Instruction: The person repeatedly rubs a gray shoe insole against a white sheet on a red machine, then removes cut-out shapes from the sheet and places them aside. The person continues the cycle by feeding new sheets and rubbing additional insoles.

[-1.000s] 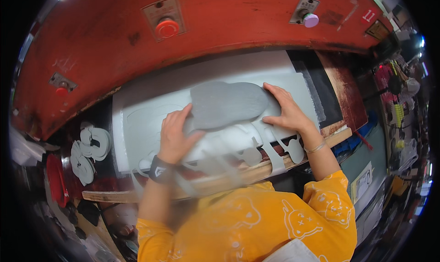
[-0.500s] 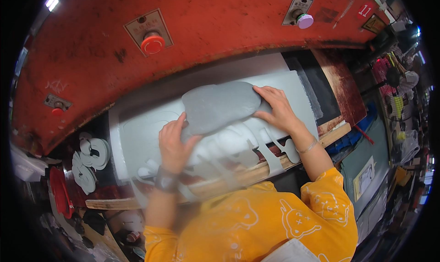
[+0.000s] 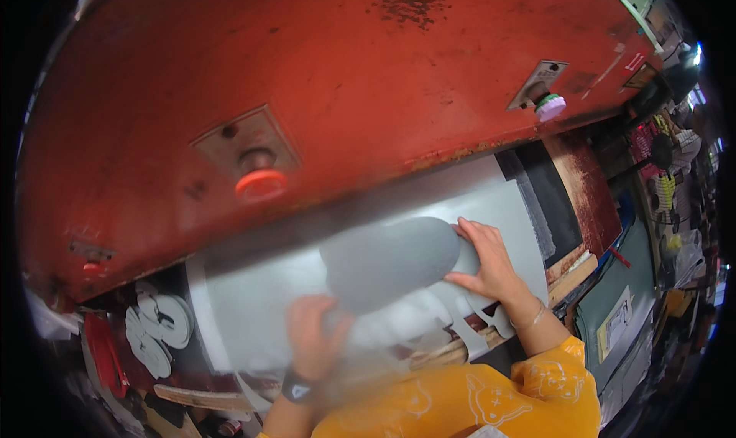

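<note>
A dark grey, sole-shaped flat piece (image 3: 391, 261) lies over a pale sheet (image 3: 245, 300) under the red machine. Around its rounded right end, my right hand (image 3: 494, 265) grips the edge, with fingers at the far side and thumb at the near side. Near the piece's lower left end is my left hand (image 3: 316, 338), smeared by motion. Whether it still touches the piece cannot be made out. Cut-out strips of the pale sheet hang over the near edge, by a wooden bar (image 3: 441, 354).
The red machine front (image 3: 345, 85) spans the far side, carrying a red push button (image 3: 261, 185) and a pale purple one (image 3: 550, 107). White cut pieces (image 3: 157, 327) lie at left beside a red object (image 3: 106, 359). Green sheets (image 3: 613, 292) stand at right.
My view has tilted up, so the machine front fills more of it. My left hand has drawn back from the grey piece's left end toward me; the right keeps its place on it.
</note>
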Available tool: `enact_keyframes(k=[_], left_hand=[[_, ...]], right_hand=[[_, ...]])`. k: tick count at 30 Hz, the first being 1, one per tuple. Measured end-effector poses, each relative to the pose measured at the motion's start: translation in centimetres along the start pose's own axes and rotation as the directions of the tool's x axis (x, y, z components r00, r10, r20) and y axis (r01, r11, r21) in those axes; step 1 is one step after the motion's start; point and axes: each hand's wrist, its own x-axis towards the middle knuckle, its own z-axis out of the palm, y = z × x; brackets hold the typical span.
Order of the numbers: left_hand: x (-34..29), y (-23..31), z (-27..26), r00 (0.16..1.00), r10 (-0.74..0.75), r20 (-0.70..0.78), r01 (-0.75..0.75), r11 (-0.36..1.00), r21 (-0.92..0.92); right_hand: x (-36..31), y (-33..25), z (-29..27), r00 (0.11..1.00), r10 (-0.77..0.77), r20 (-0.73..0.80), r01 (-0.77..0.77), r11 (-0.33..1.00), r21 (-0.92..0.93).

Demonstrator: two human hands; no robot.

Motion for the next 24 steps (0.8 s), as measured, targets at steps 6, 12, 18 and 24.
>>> enact_keyframes(k=[6, 12, 18, 24], left_hand=[[0.0, -0.2, 0.0, 1.000, -0.015, 0.020, 0.014, 0.999, 0.046], [-0.7, 0.1, -0.2, 0.995, -0.100, 0.029, 0.098, 0.994, 0.057], [0.0, 1.1, 0.0, 0.995, -0.043, -0.087, 0.047, 0.998, 0.052], [-8.2, 3.9, -1.6, 0.974, -0.225, -0.021, 0.208, 0.930, -0.304]], right_hand=[[0.1, 0.8, 0.3, 0.997, -0.045, -0.056, 0.037, 0.991, -0.129], [0.3, 0.5, 0.5, 0.994, -0.089, -0.069, 0.074, 0.978, -0.197], [0.1, 0.0, 1.0, 0.985, -0.140, -0.101, 0.112, 0.964, -0.243], [-2.6, 1.1, -1.1, 0.953, 0.105, -0.283, -0.076, 0.991, 0.112]])
